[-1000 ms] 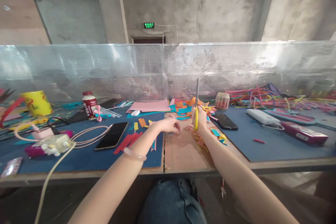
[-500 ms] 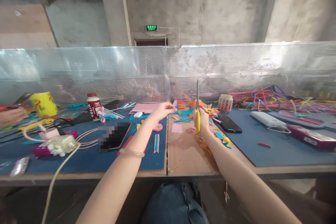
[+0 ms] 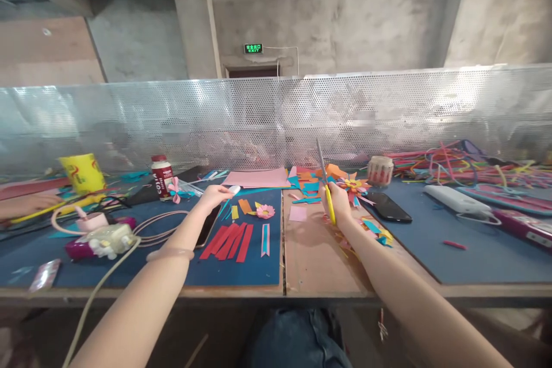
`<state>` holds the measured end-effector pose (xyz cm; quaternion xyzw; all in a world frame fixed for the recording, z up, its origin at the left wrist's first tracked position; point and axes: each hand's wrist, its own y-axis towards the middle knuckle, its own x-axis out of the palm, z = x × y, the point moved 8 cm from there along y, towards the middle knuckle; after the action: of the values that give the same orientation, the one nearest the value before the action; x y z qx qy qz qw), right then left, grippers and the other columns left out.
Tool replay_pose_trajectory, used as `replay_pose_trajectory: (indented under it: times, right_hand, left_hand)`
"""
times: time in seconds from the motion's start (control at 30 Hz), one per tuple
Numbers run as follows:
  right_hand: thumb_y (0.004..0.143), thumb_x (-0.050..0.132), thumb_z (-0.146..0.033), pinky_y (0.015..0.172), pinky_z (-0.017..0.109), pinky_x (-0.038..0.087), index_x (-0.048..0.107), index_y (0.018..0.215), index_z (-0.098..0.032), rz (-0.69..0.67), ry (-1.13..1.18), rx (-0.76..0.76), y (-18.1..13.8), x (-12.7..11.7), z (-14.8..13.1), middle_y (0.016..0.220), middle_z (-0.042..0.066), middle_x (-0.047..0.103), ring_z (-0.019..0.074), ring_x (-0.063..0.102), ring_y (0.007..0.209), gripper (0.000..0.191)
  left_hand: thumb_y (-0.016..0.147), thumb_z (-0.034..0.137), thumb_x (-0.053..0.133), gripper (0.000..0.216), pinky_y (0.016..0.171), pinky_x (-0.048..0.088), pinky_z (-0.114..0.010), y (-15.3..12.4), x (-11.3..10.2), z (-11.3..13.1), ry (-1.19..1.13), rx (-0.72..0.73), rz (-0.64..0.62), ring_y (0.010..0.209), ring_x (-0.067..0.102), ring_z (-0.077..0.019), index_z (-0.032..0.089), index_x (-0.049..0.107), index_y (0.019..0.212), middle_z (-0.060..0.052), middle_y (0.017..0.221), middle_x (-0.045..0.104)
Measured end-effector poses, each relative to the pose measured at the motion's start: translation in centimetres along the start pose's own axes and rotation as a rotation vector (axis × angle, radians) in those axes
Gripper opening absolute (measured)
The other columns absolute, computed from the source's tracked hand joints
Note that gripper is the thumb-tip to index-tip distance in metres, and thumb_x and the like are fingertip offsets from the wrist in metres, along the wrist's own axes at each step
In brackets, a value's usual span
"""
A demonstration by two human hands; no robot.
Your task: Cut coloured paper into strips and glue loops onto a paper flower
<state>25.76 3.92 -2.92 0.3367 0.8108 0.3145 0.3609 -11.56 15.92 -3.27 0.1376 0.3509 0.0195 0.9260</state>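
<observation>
My right hand (image 3: 339,205) is closed on yellow-handled scissors (image 3: 329,202), whose closed blades point up and slightly left. It hovers over the bare wooden strip of the table (image 3: 310,253), among coloured paper scraps (image 3: 371,230). My left hand (image 3: 213,196) is stretched out to the left of centre. Its fingers are drawn together and their tips rest on a small white object (image 3: 234,189) on the blue mat. A dark phone (image 3: 207,225) lies partly under that wrist. Red paper strips (image 3: 230,240) and a pink paper flower (image 3: 264,211) lie between my arms.
A perforated metal screen (image 3: 276,121) closes off the back. Along it stand a bottle (image 3: 161,173), a yellow cup (image 3: 81,172), a pink sheet (image 3: 257,178) and a tape roll (image 3: 380,169). A black phone (image 3: 388,207) and a white power bank (image 3: 452,199) lie right. Another person's hand (image 3: 26,204) shows far left.
My left hand moved from the table's middle up toward the pink sheet, then left to the small white object. The scissors tilted slightly left in my right hand. The view shifted.
</observation>
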Motion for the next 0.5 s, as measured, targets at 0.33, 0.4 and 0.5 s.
replay_pose_trajectory:
  times: [0.33, 0.4, 0.5]
  right_hand:
    - [0.078, 0.038, -0.038, 0.052, 0.026, 0.027, 0.034, 0.056, -0.022, -0.003, -0.026, 0.038, -0.2, -0.6, -0.4, 0.051, -0.001, 0.045, 0.0140, 0.040, 0.051, 0.027]
    - [0.080, 0.038, -0.040, 0.051, 0.026, 0.028, 0.036, 0.057, -0.022, 0.006, -0.037, 0.067, 0.1, -1.0, -0.6, 0.052, -0.001, 0.047, 0.0148, 0.043, 0.052, 0.029]
    - [0.086, 0.034, -0.043, 0.051, 0.026, 0.032, 0.043, 0.062, -0.021, 0.010, -0.068, 0.110, 1.6, -1.9, -1.1, 0.054, 0.000, 0.050, 0.0159, 0.048, 0.053, 0.034]
  left_hand:
    - [0.086, 0.033, 0.055, 0.024, 0.077, 0.050, -0.037, 0.2, 0.5, -2.0, 0.274, -0.019, -0.060, 0.086, 0.061, -0.0170, 0.012, 0.060, 0.097, -0.006, 0.098, 0.063]
    - [0.084, 0.034, 0.057, 0.023, 0.078, 0.049, -0.036, 0.0, 0.5, -1.4, 0.298, 0.007, -0.044, 0.084, 0.062, -0.0170, 0.012, 0.062, 0.089, -0.005, 0.092, 0.065]
    - [0.076, 0.031, 0.063, 0.016, 0.075, 0.046, -0.029, -0.2, 0.4, -0.2, 0.306, 0.063, -0.011, 0.083, 0.064, -0.0207, 0.015, 0.065, 0.075, -0.004, 0.082, 0.069]
